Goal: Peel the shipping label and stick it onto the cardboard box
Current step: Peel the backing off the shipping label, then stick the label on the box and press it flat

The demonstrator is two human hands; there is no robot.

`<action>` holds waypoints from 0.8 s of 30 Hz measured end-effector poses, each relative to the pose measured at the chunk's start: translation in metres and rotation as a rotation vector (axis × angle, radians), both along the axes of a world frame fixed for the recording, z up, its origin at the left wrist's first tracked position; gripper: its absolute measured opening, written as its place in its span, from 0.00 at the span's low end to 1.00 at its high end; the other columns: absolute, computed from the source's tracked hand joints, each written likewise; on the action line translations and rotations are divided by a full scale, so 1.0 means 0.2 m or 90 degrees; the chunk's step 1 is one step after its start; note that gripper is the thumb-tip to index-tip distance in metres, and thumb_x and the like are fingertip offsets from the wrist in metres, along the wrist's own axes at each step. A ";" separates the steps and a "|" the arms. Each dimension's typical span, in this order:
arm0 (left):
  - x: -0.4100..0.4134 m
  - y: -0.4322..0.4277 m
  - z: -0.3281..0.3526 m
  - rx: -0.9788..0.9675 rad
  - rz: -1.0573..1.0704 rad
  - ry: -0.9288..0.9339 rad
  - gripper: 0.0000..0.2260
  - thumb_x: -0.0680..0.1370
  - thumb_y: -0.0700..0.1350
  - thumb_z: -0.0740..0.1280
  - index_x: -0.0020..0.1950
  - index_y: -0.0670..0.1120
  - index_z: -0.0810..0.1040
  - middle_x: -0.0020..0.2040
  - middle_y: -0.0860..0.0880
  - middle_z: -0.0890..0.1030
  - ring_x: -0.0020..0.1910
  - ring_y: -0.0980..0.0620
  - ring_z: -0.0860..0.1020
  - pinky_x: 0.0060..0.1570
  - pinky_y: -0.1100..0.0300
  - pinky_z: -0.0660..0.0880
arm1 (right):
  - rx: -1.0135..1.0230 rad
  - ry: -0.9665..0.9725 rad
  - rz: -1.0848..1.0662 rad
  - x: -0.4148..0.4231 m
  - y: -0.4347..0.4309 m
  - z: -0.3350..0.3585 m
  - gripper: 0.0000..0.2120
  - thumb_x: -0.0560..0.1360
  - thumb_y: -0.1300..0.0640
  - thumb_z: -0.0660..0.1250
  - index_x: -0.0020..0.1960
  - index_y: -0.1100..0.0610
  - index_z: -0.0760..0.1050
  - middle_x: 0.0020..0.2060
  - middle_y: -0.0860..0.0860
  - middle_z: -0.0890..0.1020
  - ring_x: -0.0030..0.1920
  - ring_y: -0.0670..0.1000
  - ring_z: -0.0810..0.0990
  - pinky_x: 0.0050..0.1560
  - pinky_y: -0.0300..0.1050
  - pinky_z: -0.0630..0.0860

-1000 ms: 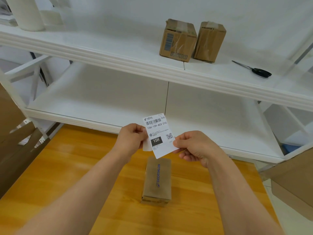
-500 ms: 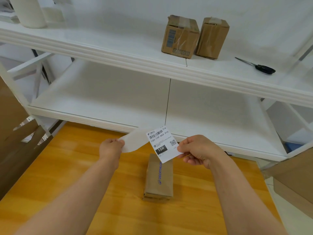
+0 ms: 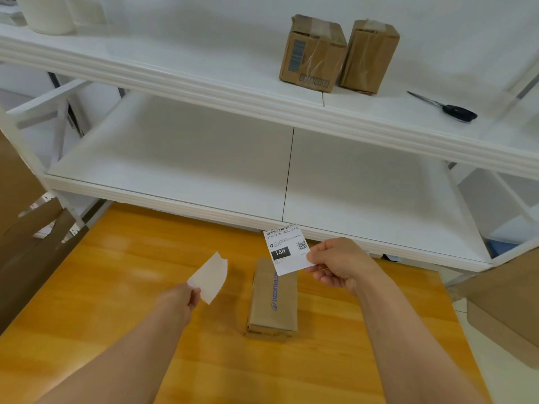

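Two pinches: right hand grips shipping label, left hand backing paper; the limp label could curl and crease above the cardboard box

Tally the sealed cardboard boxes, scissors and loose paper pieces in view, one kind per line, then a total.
Sealed cardboard boxes: 3 (two on the upper shelf, one on the wooden table)
Scissors: 1
Paper pieces: 2 (shipping label in the right hand, backing paper in the left hand)
Total: 6
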State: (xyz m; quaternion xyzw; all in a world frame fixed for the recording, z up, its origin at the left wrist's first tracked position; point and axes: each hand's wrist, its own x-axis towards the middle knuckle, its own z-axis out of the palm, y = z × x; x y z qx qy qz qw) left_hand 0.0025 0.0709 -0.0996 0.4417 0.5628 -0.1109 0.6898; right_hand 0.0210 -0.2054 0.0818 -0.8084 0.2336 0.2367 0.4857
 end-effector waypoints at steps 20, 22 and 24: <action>0.15 -0.39 0.45 -0.045 -0.387 -0.230 0.10 0.76 0.50 0.72 0.52 0.46 0.84 0.43 0.50 0.84 0.37 0.54 0.74 0.34 0.62 0.68 | 0.042 -0.003 -0.037 -0.05 0.01 -0.12 0.04 0.78 0.63 0.68 0.52 0.59 0.79 0.40 0.59 0.87 0.25 0.46 0.79 0.26 0.38 0.76; 0.15 -0.42 0.46 -0.043 -0.391 -0.221 0.09 0.76 0.49 0.72 0.52 0.45 0.84 0.41 0.51 0.84 0.36 0.55 0.74 0.33 0.63 0.67 | 0.044 0.001 -0.036 -0.06 0.00 -0.14 0.04 0.77 0.63 0.68 0.52 0.59 0.79 0.38 0.59 0.87 0.25 0.46 0.79 0.26 0.38 0.77; 0.16 -0.44 0.45 -0.038 -0.384 -0.215 0.08 0.76 0.47 0.72 0.50 0.45 0.83 0.39 0.50 0.82 0.36 0.55 0.73 0.32 0.63 0.66 | 0.047 0.008 -0.034 -0.07 -0.01 -0.16 0.04 0.77 0.62 0.68 0.51 0.59 0.79 0.38 0.58 0.87 0.25 0.47 0.79 0.26 0.38 0.77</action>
